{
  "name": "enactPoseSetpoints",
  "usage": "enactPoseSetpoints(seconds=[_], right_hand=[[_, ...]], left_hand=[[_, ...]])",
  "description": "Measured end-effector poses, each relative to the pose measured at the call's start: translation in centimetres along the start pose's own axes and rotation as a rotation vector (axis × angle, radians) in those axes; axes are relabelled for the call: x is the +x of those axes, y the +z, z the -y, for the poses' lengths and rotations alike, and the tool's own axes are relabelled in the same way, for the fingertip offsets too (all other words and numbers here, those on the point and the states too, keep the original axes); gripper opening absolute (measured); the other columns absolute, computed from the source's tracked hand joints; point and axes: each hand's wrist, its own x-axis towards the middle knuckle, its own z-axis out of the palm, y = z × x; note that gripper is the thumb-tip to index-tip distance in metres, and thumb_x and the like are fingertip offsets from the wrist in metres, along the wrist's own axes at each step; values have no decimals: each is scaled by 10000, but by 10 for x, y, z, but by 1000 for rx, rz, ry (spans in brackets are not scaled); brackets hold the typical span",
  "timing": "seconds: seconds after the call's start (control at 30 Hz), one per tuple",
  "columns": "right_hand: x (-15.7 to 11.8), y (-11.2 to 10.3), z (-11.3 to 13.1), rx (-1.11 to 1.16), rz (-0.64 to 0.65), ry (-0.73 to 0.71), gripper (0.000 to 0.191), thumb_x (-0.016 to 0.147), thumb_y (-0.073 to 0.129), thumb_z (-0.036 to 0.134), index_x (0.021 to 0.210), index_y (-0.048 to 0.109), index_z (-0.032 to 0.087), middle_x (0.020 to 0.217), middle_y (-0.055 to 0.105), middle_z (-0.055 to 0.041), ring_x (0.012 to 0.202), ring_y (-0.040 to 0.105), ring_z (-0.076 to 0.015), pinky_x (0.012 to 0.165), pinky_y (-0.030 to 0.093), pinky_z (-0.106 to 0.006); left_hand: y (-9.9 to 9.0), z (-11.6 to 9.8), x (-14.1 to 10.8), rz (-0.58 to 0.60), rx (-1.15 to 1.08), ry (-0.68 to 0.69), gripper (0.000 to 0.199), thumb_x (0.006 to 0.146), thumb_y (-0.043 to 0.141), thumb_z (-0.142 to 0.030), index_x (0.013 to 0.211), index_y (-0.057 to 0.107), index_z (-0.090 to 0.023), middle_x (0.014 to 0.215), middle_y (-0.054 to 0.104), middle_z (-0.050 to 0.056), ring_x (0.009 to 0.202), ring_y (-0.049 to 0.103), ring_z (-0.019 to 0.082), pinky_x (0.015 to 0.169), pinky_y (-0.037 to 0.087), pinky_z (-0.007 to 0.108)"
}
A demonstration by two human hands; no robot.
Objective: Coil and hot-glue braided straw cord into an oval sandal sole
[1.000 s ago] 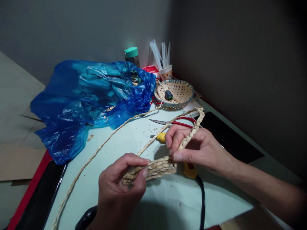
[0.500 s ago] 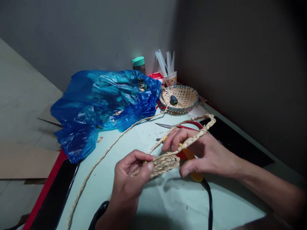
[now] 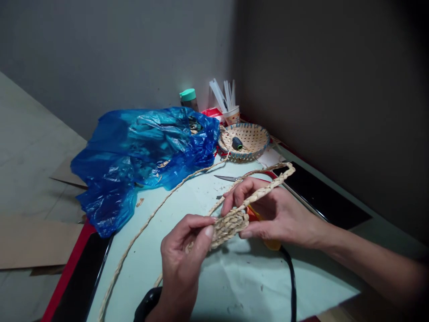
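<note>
When seen from the head camera, note the coiled braid (image 3: pixel 229 229) held above the desk (image 3: pixel 187 201), pinched in the narrow left grip between thumb and forefinger of the left hand (image 3: pixel 182 252). Compare with half a second earlier: thumb of the right hand (image 3: pixel 283 217), then swung clear, now brought in to the coil's right end below the loose braid (image 3: pixel 268 190), likely lending steadier control of both, with the right grip impossible to read as firm or slack. Farther out, find the yellow corded tool (image 3: pixel 273 245) partly hidden by that hand, scissors (image 3: pixel 226 178), then woven basket (image 3: pixel 254 137) with dark spool (image 3: pixel 237 143), beside the blue plastic bag (image 3: pixel 134 147).
</note>
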Motion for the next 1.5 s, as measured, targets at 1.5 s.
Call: enactPoseSetpoints(seconds=[1.5], right_hand=[[0, -25, 0, 317, 220, 102, 377, 760, 820, 86, 1007, 545, 160, 1033, 724, -85, 961, 682, -142, 820, 538, -264]], left_hand=[[-16, -15, 30, -350, -19, 116, 146, 786, 810, -258, 818, 674, -216, 765, 676, -56, 747, 634, 84, 745, 493, 145]])
